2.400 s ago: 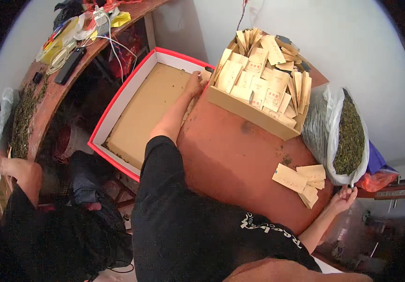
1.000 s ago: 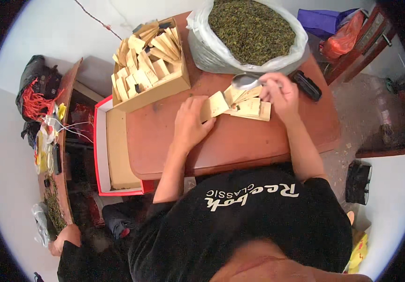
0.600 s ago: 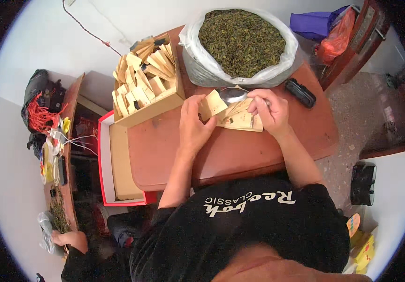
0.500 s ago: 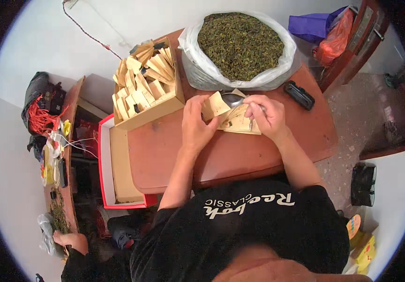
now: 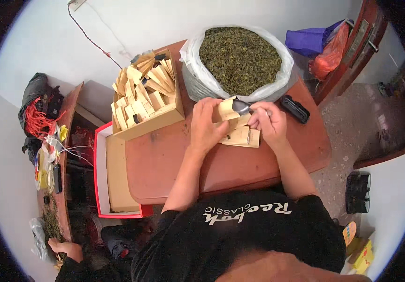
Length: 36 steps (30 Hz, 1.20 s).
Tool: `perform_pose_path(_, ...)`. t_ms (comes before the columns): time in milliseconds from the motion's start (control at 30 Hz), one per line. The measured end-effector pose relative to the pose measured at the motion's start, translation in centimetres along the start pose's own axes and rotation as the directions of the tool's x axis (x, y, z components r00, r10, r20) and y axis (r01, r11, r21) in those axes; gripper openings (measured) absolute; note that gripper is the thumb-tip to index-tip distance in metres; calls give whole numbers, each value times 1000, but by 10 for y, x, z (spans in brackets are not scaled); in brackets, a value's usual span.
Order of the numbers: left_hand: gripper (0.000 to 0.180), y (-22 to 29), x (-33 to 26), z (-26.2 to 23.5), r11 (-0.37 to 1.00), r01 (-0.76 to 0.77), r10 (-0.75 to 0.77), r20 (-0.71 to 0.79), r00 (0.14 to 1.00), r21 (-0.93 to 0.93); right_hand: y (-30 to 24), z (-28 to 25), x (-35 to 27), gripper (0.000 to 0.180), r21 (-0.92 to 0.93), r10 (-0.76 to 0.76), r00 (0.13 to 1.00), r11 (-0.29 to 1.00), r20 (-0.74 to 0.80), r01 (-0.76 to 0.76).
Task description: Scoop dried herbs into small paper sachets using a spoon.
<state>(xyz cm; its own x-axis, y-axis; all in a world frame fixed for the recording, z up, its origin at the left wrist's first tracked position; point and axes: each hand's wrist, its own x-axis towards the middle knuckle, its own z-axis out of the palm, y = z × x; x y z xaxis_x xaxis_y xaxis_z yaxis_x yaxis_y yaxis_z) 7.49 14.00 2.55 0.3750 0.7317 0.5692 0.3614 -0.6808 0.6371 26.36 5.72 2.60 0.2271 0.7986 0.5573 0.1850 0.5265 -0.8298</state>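
My left hand grips a small tan paper packet, its fingers and thumb around the sides. In my right hand is a metal spoon, its bowl at the packet's mouth. What lies in the spoon is too small to tell. Below both hands, a stack of similar flat packets rests on the reddish-brown table. Just beyond them stands a large white plastic bag, open at the top and full of dried green-brown leaves.
A cardboard box crammed with upright packets stands at the left. Beside the table is a red-edged box. A black oblong object lies right of the bag. Another person's hand appears at lower left, by a cluttered wooden bench.
The view has tilted, so the table's things sit slightly lower in the picture. The spoon's bowl is closer in against the packet's mouth. Both hands keep their hold.
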Motion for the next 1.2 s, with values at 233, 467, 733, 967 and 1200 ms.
perform_pose_path(233, 53, -12, -7, 5, 957, 148, -133, 78, 988, -251, 5, -2, 1, 21, 174, 198, 980, 966, -13, -192)
perform_pose_path(467, 50, -15, -7, 9, 958, 154, -144, 59, 988, -243, 3, 1, 2, 18, 96, 125, 992, 988, -4, -124)
perform_pose_path(733, 49, -13, -4, 4, 964, 155, -153, 25, 988, -217, -1, -1, 7, 19, 115, 138, 989, 985, -55, -131)
perform_pose_path(967, 48, -20, -6, 0, 964, 200, -208, -24, 978, -177, -22, -14, 53, 24, -73, 200, 972, 975, -124, -210)
perform_pose_path(1200, 47, -27, -5, 3, 962, 152, -186, -134, 973, -227, -4, 18, 77, 26, -186, 393, 915, 896, -86, -403)
